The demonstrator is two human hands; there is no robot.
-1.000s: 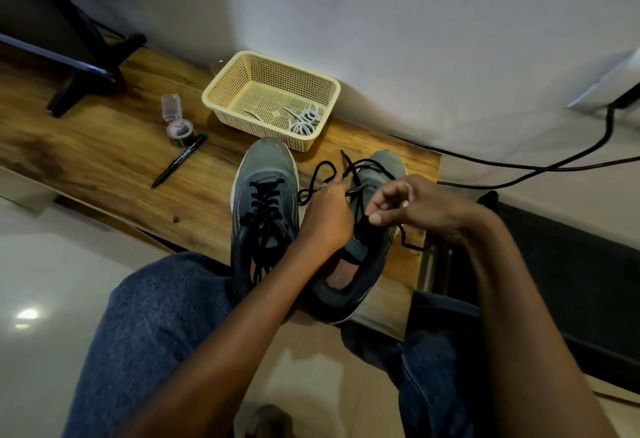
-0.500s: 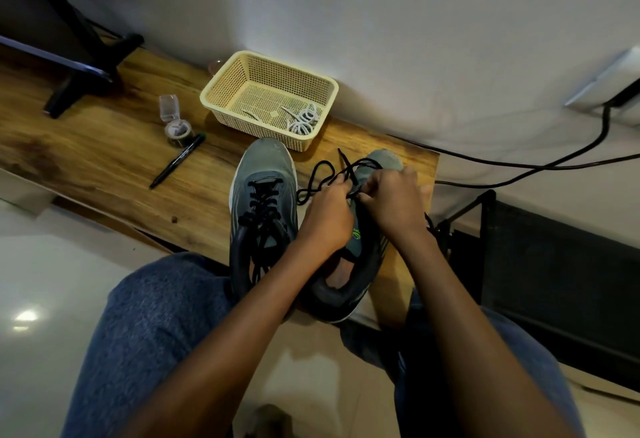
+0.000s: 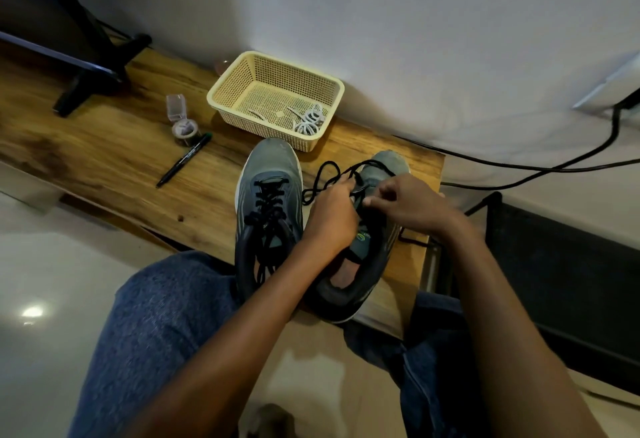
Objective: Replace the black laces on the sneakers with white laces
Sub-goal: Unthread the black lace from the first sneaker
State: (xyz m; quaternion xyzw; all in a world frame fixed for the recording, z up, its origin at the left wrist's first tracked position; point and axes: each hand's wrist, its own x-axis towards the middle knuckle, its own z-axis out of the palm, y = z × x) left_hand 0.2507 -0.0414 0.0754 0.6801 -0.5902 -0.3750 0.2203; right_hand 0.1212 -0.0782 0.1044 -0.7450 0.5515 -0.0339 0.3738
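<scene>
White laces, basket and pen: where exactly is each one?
White laces (image 3: 309,121): head view, on the coiled bundle.
Basket (image 3: 277,59): head view, on its far rim.
Pen (image 3: 183,160): head view, on the middle of its barrel.

We see a white wall (image 3: 415,39) behind a wooden bench (image 3: 104,160), glossy pale floor (image 3: 45,281) reflecting a light.
</scene>
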